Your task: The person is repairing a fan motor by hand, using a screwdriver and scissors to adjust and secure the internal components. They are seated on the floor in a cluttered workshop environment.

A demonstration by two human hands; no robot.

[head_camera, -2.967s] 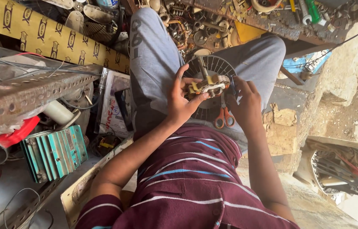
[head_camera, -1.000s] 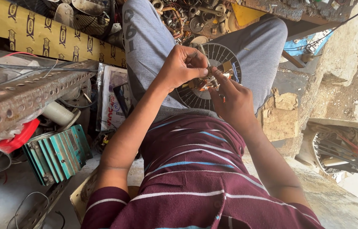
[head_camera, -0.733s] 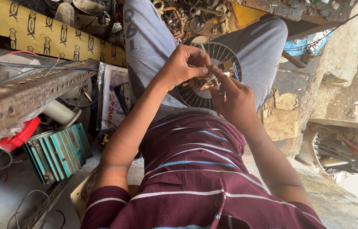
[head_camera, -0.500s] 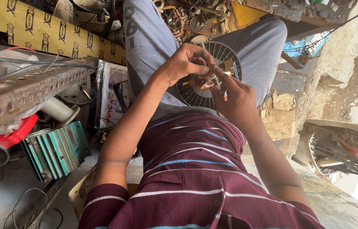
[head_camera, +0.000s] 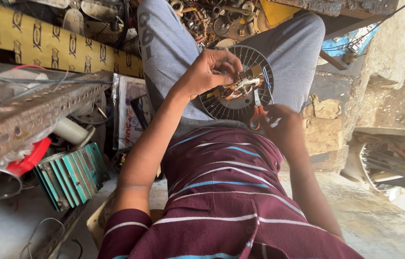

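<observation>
We look down at our lap, where one round fan guard (head_camera: 221, 103) rests between our knees. Our left hand (head_camera: 207, 72) pinches one small motor part (head_camera: 241, 86) with copper windings, held over the guard. Our right hand (head_camera: 279, 125) is closed around one pair of orange-handled scissors (head_camera: 258, 115), blades pointing at the part. We judge the work on the part is midway: it looks bare and wires hang loose. One teal finned block (head_camera: 70, 175) sits to our left.
</observation>
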